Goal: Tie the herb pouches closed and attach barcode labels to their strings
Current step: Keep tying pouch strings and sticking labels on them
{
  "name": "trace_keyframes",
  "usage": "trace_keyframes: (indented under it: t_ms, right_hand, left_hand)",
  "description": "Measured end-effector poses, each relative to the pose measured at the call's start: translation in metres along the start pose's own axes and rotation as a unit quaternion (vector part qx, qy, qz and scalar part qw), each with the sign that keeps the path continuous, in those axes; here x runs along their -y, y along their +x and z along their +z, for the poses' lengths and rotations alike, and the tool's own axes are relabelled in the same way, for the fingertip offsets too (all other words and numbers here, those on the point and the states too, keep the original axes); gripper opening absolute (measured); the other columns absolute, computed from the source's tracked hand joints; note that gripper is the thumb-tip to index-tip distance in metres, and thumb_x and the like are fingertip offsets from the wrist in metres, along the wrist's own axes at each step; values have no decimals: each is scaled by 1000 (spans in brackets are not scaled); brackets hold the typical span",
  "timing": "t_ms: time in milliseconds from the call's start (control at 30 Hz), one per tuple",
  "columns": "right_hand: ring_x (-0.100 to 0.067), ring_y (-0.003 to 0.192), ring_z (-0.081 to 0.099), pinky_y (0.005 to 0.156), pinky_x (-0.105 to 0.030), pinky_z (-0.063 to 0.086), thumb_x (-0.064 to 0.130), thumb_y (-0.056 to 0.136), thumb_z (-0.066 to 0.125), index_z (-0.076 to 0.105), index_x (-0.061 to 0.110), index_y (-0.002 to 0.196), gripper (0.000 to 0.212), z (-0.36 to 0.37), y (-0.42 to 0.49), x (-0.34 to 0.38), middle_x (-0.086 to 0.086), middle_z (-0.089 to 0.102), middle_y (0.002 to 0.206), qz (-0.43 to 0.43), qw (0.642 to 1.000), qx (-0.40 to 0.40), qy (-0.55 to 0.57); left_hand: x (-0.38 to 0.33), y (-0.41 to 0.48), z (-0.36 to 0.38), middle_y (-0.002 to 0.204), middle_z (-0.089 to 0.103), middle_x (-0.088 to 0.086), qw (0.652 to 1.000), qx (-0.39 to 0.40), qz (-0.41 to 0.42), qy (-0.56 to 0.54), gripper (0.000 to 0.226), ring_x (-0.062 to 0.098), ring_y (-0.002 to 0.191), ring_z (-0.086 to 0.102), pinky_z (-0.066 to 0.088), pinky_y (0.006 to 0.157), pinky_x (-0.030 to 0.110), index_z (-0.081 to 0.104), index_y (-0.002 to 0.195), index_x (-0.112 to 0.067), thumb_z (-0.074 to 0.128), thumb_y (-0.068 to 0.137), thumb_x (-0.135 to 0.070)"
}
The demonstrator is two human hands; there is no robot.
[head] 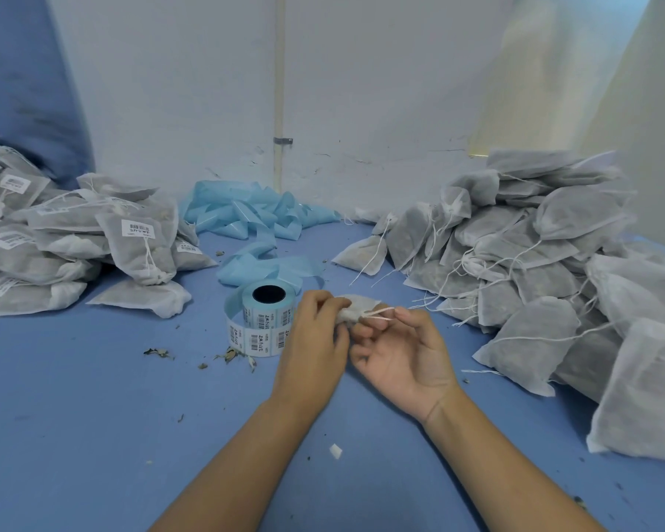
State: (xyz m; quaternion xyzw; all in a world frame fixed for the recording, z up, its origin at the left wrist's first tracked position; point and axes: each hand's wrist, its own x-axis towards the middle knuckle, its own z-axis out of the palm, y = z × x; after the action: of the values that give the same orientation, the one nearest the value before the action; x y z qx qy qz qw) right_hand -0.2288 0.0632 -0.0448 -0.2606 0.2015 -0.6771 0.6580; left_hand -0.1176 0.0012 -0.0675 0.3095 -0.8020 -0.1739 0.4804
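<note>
My left hand grips the gathered neck of a white herb pouch held low over the blue table, and most of the pouch is hidden behind both hands. My right hand pinches the pouch's white string between thumb and forefinger, just right of the neck. A roll of barcode labels on blue backing stands on the table right beside my left hand.
A heap of labelled pouches lies at the left. A bigger heap of unlabelled pouches with loose strings fills the right side. Spent blue backing tape is piled by the wall. Dry herb crumbs dot the blue table.
</note>
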Motion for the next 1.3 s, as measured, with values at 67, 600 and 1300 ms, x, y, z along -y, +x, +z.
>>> trace_keyframes:
  t_ms: [67,600,1300]
  right_hand:
    - [-14,63,53,56,-22,41,16,44,87,57,16,62,35,-1,0,0,2,50,64,0,1000,13,-2]
    - [-11,88,63,88,-32,52,4,84,65,62,19,67,23,2,10,-20,4,66,82,-118,953,-202,-191]
    - [-21,86,62,80,-32,54,2,88,61,54,11,78,15,-1,13,-25,-12,63,91,-158,948,-233,-147]
  left_hand:
    - [-3,2,-3,123,48,5,999,-38,-2,-20,20,6,111,45,30,92,8,61,107,-5,56,88,0]
    - [-24,35,-20,84,67,-7,830,-201,-279,-439,31,4,73,61,46,65,15,59,91,-26,47,91,2]
    - [-22,9,1,86,72,-2,865,-28,-300,-401,19,6,78,68,51,65,16,61,98,-14,72,82,-14]
